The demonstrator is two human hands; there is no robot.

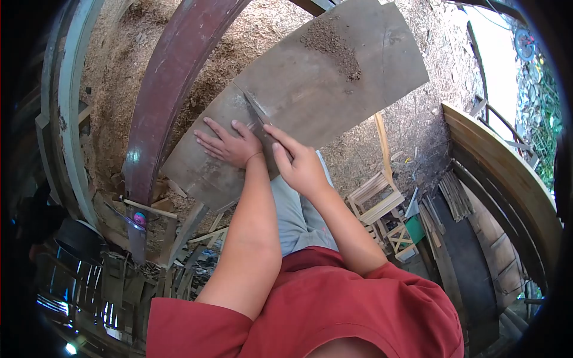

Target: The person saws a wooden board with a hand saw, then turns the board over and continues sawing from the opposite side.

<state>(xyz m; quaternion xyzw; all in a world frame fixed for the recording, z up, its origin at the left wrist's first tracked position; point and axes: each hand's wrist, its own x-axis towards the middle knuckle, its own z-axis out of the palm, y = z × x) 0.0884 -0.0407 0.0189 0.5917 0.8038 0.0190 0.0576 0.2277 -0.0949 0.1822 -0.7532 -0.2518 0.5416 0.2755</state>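
A wide grey-brown wooden board (334,110) with one curved edge lies slantwise in front of me. My left hand (236,143) rests on it with fingers spread, pressing flat on the surface. In my right hand (298,164) is a knife (255,107) with a narrow pointed blade, its handle hidden inside my closed fingers. The index finger stretches along the tool toward the blade. The blade lies against the board just right of my left hand, pointing away toward the curved edge, where a short dark line shows. Brown crumbs (334,51) are scattered on the board's far part.
A curved dark red beam (170,89) rises left of the board, with pale blue-grey posts (71,107) beyond. Wood shavings (256,30) cover the ground. Small wooden frames (376,197) and offcuts lie at the right, near large curved planks (501,155). A black bucket-like container (80,238) stands lower left.
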